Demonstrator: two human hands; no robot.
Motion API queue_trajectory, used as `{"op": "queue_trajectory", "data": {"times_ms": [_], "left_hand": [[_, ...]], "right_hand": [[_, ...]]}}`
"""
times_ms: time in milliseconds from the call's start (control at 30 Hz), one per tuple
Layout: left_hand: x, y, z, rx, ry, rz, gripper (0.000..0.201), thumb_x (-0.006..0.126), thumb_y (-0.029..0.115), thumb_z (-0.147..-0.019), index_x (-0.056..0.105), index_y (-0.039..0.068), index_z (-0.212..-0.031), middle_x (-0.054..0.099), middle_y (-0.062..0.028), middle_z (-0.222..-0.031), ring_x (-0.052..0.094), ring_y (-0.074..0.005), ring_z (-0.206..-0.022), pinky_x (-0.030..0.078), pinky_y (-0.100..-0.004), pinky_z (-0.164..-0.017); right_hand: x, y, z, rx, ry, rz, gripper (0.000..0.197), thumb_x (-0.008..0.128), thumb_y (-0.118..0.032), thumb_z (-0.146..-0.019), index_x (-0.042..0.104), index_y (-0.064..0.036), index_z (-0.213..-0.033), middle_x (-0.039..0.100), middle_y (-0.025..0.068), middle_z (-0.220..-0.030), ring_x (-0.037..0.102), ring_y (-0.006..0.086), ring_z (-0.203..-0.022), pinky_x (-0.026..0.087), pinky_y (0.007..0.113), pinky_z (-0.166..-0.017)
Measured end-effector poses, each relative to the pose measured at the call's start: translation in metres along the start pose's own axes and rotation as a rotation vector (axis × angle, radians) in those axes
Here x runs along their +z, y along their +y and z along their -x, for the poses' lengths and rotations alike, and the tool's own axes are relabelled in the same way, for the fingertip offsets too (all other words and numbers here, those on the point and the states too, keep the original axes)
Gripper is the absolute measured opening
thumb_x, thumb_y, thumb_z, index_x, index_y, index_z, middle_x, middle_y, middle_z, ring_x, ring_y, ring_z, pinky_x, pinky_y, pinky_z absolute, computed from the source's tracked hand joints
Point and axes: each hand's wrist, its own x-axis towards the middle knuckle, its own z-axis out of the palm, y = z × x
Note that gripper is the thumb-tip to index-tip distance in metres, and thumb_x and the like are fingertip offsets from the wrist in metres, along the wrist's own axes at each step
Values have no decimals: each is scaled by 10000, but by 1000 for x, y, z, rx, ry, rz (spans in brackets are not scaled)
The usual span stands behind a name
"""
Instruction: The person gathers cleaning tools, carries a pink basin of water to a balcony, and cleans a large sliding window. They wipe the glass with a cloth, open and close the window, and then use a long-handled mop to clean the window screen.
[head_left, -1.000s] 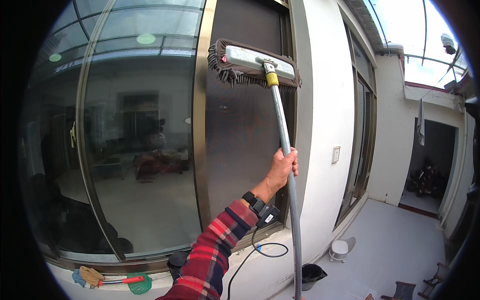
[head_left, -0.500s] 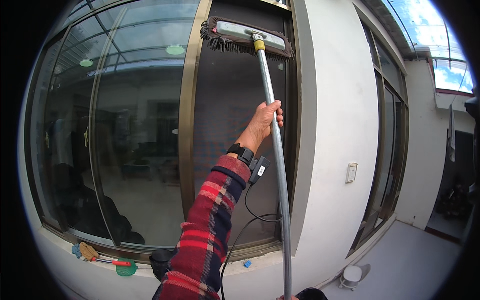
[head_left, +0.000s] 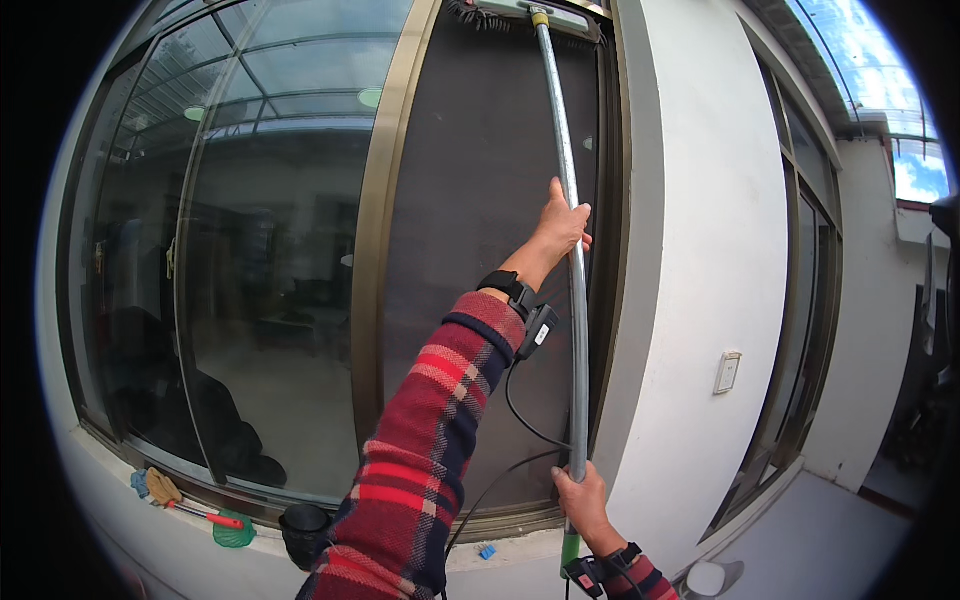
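A flat dust mop with a long metal pole [head_left: 577, 330] stands almost upright before a dark window screen [head_left: 470, 210]. Its fringed head [head_left: 510, 14] is at the top of the screen, partly cut off by the picture's upper edge; whether it touches the screen I cannot tell. Midway up the pole, my left hand [head_left: 562, 222] wraps around it, thumb side upward. Lower down, just above the green end grip [head_left: 570, 550], my right hand [head_left: 588, 505] is closed around the same pole. Both arms wear red plaid sleeves and black wrist straps with cables.
Left of the screen is a large glass pane [head_left: 280, 270] with reflections. Along the sill lie a tan glove [head_left: 162, 487], a green net with a red handle [head_left: 233, 530], a black bucket [head_left: 304, 530] and a small blue piece [head_left: 487, 552]. A white wall [head_left: 715, 250] with a switch rises at right.
The mop head has gone up toward the top of the screen, pushed by my left hand. My right hand, nearly out of view before, now shows on the lower pole.
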Motion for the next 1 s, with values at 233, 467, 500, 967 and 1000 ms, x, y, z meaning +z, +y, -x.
{"op": "queue_trajectory", "data": {"times_ms": [233,467,500,967,1000], "left_hand": [[10,3,-20,34,170,-204,661,429,119,-837,87,55,-1400,539,-167,-832,540,-188,-453,476,-302,-348],[17,22,-5,-24,201,-308,599,424,115,-847,142,2,-1363,520,-160,-827,537,-176,-471,473,-304,-356],[18,25,-1,-67,184,-318,594,426,116,-849,147,-3,-1360,515,-157,-821,535,-174,-474,473,-304,-357],[24,55,-13,-48,189,-320,511,397,54,-830,190,-36,-1289,518,-222,-913,537,-202,-458,478,-322,-345],[23,56,-16,-50,190,-323,493,398,46,-823,207,-38,-1269,517,-224,-916,542,-207,-463,481,-325,-345]], "right_hand": [[0,-19,-7,42,-97,-52,294,668,-255,-817,516,-3,-825,520,47,-616,488,121,-535,422,286,-503],[-28,-63,23,172,-299,-150,270,631,-212,-858,443,-19,-855,458,19,-566,443,101,-401,374,257,-363],[-31,-69,28,185,-316,-163,269,627,-211,-861,441,-17,-859,457,19,-563,444,102,-401,374,257,-364],[-58,-103,32,170,-491,-351,302,569,-232,-893,435,11,-1013,470,34,-625,460,95,-440,386,251,-413],[-58,-104,30,180,-504,-356,301,568,-231,-894,435,10,-1016,470,33,-626,457,94,-438,385,250,-412]]}}
